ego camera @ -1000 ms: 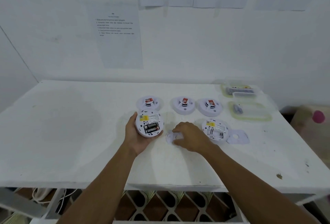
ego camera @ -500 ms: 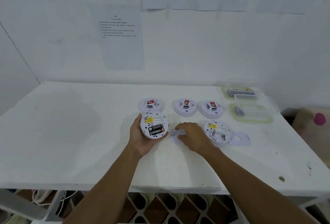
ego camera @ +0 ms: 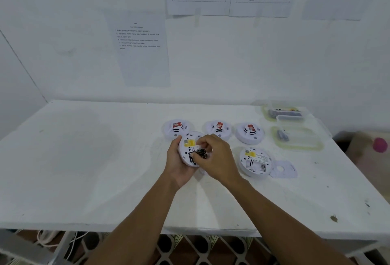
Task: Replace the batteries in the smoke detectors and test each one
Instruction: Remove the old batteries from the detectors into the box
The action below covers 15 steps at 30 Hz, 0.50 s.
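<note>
Left grip (ego camera: 177,163) cups the detector (ego camera: 188,144) from the left, fingers curled round its rim, back side facing up. Right grip (ego camera: 217,155) is curled tight over it, fingertips pinching the batteries (ego camera: 199,153) in the open bay; how they're seated is blurred. A yellow label sits just above the pinch. Right of both grips, a second detector (ego camera: 255,162) lies on the worktop (ego camera: 84,159), back up, bay empty, with a cover (ego camera: 282,169) just beside it. Beyond the grips is a row of three detectors (ego camera: 218,129).
</note>
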### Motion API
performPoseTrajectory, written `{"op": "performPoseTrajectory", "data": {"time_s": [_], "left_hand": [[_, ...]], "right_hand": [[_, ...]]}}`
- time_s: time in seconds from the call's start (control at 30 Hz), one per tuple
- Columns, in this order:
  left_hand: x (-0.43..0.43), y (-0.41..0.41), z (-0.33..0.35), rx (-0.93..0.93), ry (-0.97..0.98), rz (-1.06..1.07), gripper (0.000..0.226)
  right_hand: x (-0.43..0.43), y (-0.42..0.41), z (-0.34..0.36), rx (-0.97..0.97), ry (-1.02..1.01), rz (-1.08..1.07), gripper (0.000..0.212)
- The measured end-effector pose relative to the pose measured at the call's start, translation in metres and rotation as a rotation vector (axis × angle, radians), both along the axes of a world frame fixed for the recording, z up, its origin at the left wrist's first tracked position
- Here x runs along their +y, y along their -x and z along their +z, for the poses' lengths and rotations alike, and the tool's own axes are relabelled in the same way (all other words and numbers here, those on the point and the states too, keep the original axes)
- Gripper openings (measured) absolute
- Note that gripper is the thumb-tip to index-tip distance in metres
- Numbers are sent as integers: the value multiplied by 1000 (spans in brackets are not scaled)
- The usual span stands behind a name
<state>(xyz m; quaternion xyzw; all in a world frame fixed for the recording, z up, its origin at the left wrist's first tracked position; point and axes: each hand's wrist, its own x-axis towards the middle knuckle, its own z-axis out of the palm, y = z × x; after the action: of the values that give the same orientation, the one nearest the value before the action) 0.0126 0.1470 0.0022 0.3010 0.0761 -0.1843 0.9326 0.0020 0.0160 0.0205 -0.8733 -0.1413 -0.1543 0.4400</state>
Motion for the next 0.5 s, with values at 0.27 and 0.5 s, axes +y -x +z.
{"op": "performPoseTrajectory", "data": {"time_s": [0.27, 0.5], "left_hand": [[-12, -9, 0, 5, -65, -3, 57], [-15, -15, 0, 11, -72, 7, 54]], "right_hand": [[-3, -4, 2, 22, -19, -64, 37], [-18, -7, -1, -42, -43, 65, 24]]}}
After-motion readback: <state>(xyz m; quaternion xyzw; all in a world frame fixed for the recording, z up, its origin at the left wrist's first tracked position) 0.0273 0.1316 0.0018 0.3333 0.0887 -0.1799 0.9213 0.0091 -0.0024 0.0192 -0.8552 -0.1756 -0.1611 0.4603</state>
